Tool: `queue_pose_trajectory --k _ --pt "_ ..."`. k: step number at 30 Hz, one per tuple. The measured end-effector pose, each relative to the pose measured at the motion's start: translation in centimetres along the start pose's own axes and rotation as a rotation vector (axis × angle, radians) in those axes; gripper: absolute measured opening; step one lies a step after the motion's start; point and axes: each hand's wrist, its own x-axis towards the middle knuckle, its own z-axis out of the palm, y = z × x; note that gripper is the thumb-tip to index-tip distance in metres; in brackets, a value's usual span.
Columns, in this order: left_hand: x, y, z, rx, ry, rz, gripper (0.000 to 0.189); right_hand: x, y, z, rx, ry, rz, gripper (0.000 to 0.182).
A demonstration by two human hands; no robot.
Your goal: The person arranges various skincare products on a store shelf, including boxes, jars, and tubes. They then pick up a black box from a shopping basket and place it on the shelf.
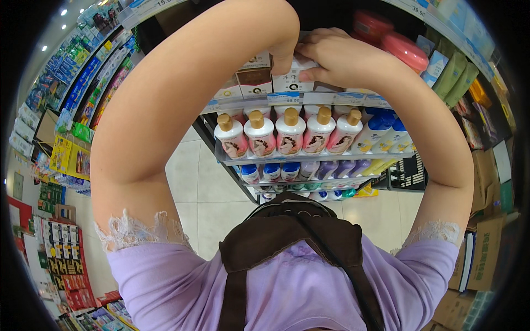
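Observation:
My left hand (pixel 284 49) bends over a white printed box (pixel 293 80) on the upper shelf, its thumb against the left front edge. The fingers of that hand are mostly hidden behind the wrist. From the other side my right hand (pixel 327 56) reaches in, its thumb on the box's right front and its fingers over the top. A brown and white box (pixel 255 82) stands just left of the white one. A price strip (pixel 285 99) runs along the shelf edge below them.
Below stand white and pink bottles with gold caps (pixel 291 130), beside blue-capped bottles (pixel 377 128). Lower shelves hold more bottles (pixel 271 171). A black basket (pixel 403 173) is at the lower right. Pink containers (pixel 403 51) and green pouches (pixel 455 80) sit right of my hands.

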Motion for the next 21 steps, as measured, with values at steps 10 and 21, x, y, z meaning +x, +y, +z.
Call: queue_pose_trajectory --k 10,21 --pt "0.4 0.2 0.0 0.059 0.098 0.078 0.050 -1.7 1.3 -2.2 -0.088 0.124 -0.059 0.059" --pt "-0.1 2.8 -1.9 -0.161 0.292 0.267 0.060 -4.1 3.8 -8.6 -0.155 -0.432 0.270 0.066"
